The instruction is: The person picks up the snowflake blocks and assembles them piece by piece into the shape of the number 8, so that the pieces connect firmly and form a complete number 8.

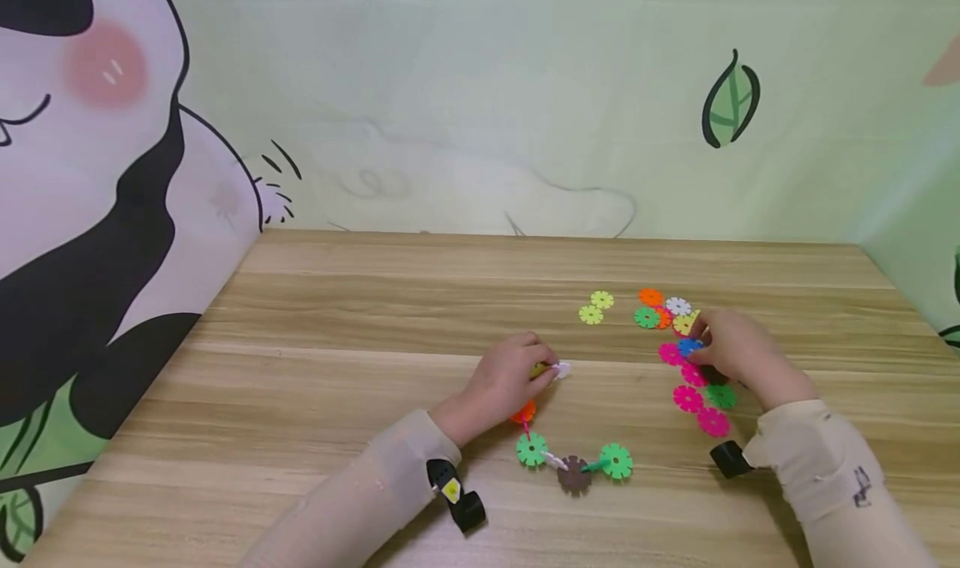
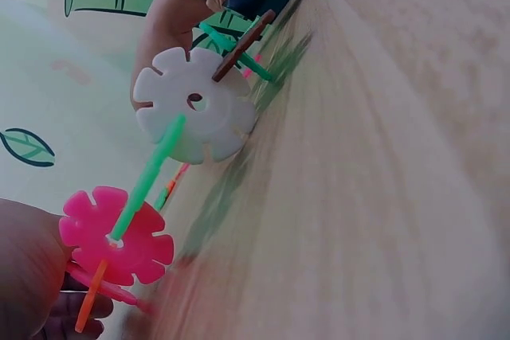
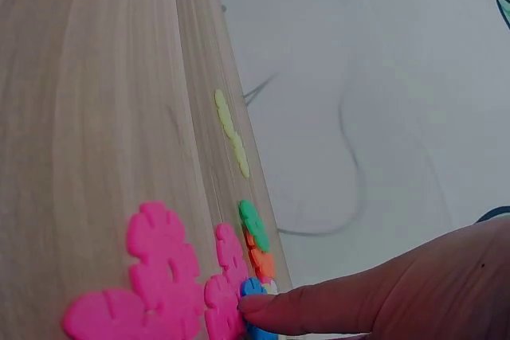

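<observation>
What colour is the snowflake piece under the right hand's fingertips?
Blue: the snowflake piece under the right hand, shown best in the head view.

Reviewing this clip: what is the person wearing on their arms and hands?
Both hands, the left hand and the right hand, are bare, with no gloves. Each arm is covered to the wrist by a cream long sleeve; the right sleeve bears a small dark mark. A black camera unit with a yellow sticker sits at the left wrist, and another black unit at the right.
</observation>
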The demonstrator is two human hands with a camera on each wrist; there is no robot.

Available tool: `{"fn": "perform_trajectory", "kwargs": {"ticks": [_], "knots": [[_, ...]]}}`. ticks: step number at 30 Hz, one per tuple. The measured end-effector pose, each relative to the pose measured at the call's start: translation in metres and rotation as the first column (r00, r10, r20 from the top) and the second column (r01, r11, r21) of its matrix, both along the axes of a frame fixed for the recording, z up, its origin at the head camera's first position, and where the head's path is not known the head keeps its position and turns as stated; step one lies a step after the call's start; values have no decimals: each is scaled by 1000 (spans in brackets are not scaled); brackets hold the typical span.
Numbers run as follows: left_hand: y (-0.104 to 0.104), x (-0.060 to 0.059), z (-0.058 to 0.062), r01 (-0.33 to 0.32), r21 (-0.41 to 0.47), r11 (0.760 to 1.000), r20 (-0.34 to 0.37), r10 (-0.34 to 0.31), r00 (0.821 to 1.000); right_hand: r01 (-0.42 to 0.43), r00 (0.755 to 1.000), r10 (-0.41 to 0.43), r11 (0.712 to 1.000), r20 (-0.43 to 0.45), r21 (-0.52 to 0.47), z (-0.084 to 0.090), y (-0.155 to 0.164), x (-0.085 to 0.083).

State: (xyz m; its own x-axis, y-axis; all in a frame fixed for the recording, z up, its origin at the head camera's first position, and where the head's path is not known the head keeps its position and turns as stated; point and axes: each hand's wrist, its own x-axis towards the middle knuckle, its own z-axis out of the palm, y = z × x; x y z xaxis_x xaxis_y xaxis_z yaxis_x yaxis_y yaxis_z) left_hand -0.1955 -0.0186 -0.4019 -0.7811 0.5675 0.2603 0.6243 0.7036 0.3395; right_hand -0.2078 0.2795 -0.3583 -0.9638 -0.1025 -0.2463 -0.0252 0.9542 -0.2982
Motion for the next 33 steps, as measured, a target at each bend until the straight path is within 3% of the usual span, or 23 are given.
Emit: {"fn": "perform_trajectory", "kwargs": {"ticks": [6, 15, 23, 27, 33], "knots": [[0, 0, 0, 4, 5, 1000, -2, -4, 1000, 0, 1000, 1, 999, 3, -47, 0, 2, 0], [0, 0, 1, 10, 13, 1000, -16, -10, 1000, -98, 986, 77, 986, -146, -138, 3, 8, 2], [-1, 0, 1, 7, 19, 1000, -15, -6, 1000, -100, 982, 59, 969, -181, -227, 9, -7, 5], [-1, 0, 0, 7, 31, 999, -15, -6, 1000, -132, 980, 71, 929, -183, -346, 3, -25, 8], [-1, 1, -1, 17, 52, 998, -31, -15, 999, -99, 995, 83, 821, -53, -562, -9, -53, 11]]}}
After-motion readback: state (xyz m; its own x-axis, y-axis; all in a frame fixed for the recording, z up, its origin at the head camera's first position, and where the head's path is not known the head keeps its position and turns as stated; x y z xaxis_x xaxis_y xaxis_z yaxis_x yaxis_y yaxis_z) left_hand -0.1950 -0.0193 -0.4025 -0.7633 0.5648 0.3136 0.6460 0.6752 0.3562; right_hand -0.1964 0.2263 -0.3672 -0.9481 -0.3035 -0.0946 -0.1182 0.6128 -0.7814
